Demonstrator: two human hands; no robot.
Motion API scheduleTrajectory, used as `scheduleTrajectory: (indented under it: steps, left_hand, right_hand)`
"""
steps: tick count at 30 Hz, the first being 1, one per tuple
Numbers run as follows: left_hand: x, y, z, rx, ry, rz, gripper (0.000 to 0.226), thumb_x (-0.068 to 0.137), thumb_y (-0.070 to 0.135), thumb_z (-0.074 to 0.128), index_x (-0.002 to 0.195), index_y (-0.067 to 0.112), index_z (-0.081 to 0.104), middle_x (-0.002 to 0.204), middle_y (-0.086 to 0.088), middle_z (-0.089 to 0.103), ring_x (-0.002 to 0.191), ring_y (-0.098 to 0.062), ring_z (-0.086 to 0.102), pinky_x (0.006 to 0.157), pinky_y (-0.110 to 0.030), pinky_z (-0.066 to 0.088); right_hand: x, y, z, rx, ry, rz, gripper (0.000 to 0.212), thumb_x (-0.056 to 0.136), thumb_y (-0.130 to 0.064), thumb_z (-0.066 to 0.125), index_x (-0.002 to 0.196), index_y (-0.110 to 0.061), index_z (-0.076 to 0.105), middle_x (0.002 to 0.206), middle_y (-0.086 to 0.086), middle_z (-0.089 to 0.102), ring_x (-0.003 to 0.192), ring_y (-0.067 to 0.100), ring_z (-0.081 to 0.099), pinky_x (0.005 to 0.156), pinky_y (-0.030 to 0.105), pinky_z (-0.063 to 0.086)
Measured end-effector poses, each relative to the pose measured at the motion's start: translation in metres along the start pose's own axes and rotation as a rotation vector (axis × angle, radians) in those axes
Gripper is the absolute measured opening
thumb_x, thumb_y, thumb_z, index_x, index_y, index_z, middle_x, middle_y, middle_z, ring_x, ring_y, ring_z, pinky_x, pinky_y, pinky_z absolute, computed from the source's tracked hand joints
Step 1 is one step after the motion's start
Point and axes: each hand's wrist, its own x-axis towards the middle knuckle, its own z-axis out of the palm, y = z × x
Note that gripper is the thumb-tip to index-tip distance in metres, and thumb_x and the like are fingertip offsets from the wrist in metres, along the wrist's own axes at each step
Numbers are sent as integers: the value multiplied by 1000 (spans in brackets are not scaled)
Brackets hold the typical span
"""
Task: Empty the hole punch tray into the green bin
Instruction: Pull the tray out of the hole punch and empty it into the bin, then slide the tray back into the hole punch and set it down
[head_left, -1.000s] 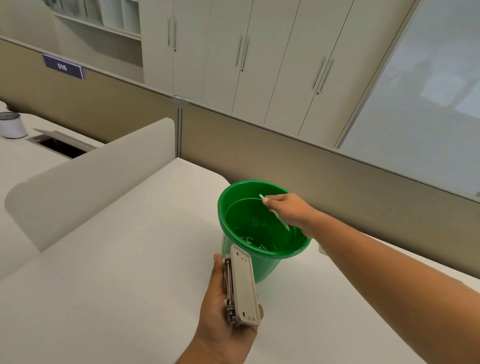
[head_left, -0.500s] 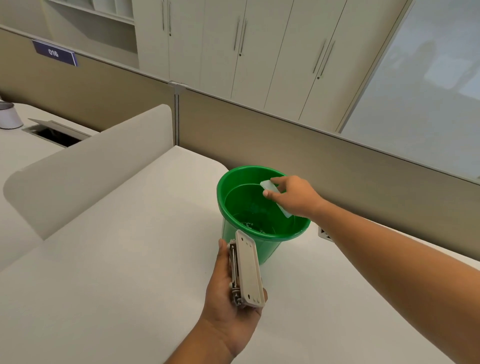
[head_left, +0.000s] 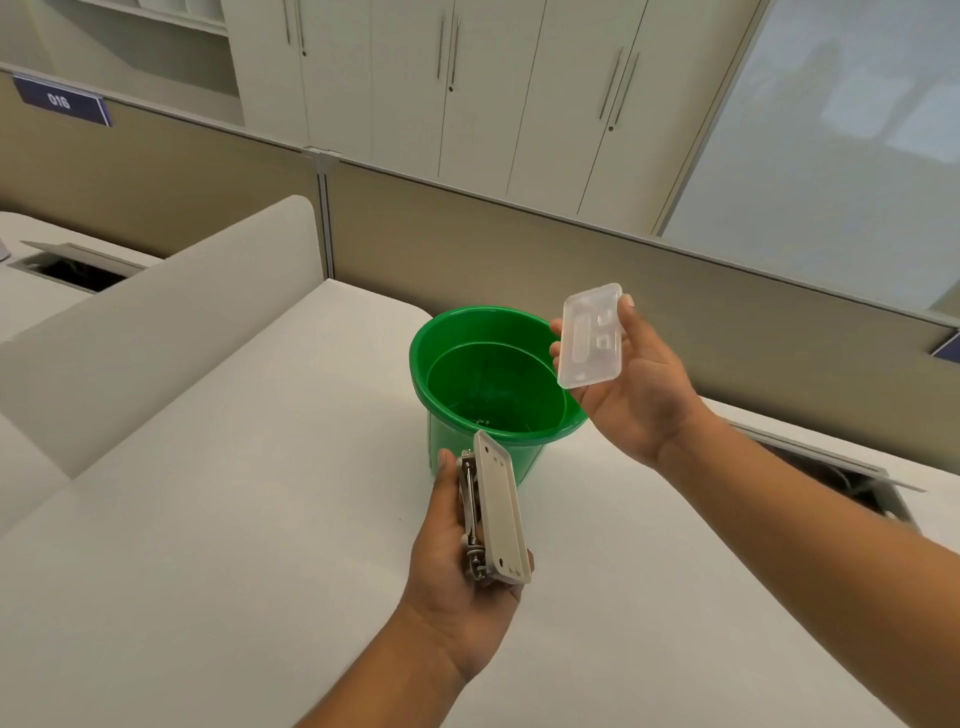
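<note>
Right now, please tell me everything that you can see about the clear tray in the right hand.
The clear tray is a small, shallow rectangle of translucent, whitish plastic with rounded corners and a few moulded raised shapes inside. It looks empty. It is turned with its hollow side toward the camera, tilted, above the far right part of the rim of the green bin. Only the right hand touches it: the thumb on its left edge, the fingers behind its right edge.

You can't tell what lies in the green bin (head_left: 470, 338); its near wall sits behind the hole punch (head_left: 500, 517).
</note>
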Motion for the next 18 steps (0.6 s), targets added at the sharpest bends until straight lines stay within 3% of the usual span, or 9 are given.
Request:
scheduleTrajectory:
  steps: [4, 8, 13, 16, 18]
  left_hand:
    - [-11, -14, 1, 87, -35, -9, 40, 84, 61, 56, 88, 28, 78, 63, 0, 68, 48, -12, 60, 42, -26, 49]
    - [-22, -20, 10, 171, -124, 27, 39, 78, 58, 59, 90, 28, 80, 68, 1, 76, 54, -12, 70, 47, -24, 54]
    - [-33, -44, -7, 372, -33, 49, 39, 83, 62, 56, 81, 31, 80, 63, 5, 69, 51, -8, 65, 48, -21, 52]
    - [-39, -61, -14, 529, -11, 44, 41, 83, 64, 55, 74, 30, 77, 61, 3, 68, 55, -11, 64, 51, -24, 52]
    - [-43, -73, -17, 639, -7, 50, 44, 83, 66, 54, 82, 28, 77, 73, -3, 75, 68, -18, 68, 66, -33, 53]
  right_hand:
    - [-59, 15, -19, 25, 27, 12, 46, 94, -56, 40, 114, -25, 69, 107, 7, 77, 90, 19, 71, 88, 35, 58]
    - [-107, 44, -41, -12, 116, 52, 47, 90, -60, 41, 119, -30, 65, 108, 4, 77, 92, 21, 71, 78, 32, 59]
    - [-165, 108, -60, 10, 239, 140, 50, 83, -60, 50, 114, -27, 72, 112, 10, 75, 93, 23, 64, 85, 38, 52]
    - [-187, 131, -60, 122, 290, 187, 54, 92, -54, 45, 128, -19, 65, 129, 17, 67, 114, 34, 61, 105, 48, 44]
    - [-198, 139, -60, 168, 294, 193, 54, 97, -50, 39, 130, -15, 62, 134, 21, 62, 123, 39, 57, 106, 52, 43]
